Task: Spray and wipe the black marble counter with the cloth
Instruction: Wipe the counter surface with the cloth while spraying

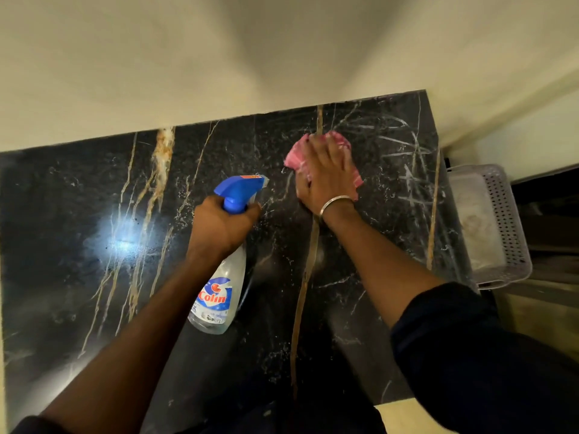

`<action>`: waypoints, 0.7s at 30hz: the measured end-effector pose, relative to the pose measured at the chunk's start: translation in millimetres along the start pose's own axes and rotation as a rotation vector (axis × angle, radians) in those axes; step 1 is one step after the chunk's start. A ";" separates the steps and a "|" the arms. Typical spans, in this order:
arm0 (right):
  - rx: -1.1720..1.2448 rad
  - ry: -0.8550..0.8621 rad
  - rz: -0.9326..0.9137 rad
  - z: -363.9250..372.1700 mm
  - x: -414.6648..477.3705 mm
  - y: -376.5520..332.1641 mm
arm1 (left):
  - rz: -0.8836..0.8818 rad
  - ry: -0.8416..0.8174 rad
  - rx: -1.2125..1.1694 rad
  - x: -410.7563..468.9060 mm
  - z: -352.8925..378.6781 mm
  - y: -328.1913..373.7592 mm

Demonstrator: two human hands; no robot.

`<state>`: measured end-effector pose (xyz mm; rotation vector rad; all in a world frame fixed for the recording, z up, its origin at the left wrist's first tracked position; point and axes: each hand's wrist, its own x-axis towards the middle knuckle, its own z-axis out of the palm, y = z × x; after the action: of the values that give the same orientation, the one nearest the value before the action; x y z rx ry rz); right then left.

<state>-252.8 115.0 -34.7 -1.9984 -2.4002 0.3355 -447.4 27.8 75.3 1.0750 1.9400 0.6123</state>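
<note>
Pink cloth [322, 158] under flat right hand [326, 180].

The right hand [326, 173] hides most of the cloth [296, 156]; the basket's [507, 214] contents look blurred.

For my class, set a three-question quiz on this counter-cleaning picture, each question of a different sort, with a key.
1. True or false: the left hand holds the spray bottle by its neck, below the blue trigger head.
2. Multiple choice: the pink cloth lies
A) folded beside the bottle
B) under the right hand, flat on the black marble counter
C) in the grey perforated basket
3. Fill in: the right wrist wears a metal ____.

Key:
1. True
2. B
3. bangle
</note>
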 end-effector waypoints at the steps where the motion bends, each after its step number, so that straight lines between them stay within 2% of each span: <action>1: 0.005 0.029 0.066 -2.0 7.3 15.3 | 0.009 -0.006 0.004 1.2 -0.8 1.1; 6: 0.020 0.062 0.377 -16.9 36.0 75.9 | 0.028 -0.042 -0.013 6.3 -5.8 -1.3; 10: 0.042 0.071 0.615 -14.4 49.0 47.5 | -0.003 -0.027 -0.001 9.0 -8.4 -4.4; 12: 0.051 0.059 0.523 -10.5 48.8 17.0 | -0.013 -0.022 -0.007 9.6 -9.1 -4.5; 17: -0.009 -0.037 0.078 4.1 32.2 -79.5 | -0.044 0.028 -0.001 8.2 -8.2 -1.3; 21: -0.029 -0.083 -0.132 4.5 32.6 -70.5 | -0.043 0.032 0.017 5.7 -10.8 1.5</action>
<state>-328.2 134.1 -32.0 -1.8598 -2.5855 0.3905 -457.5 33.2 80.0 1.0367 1.9943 0.5932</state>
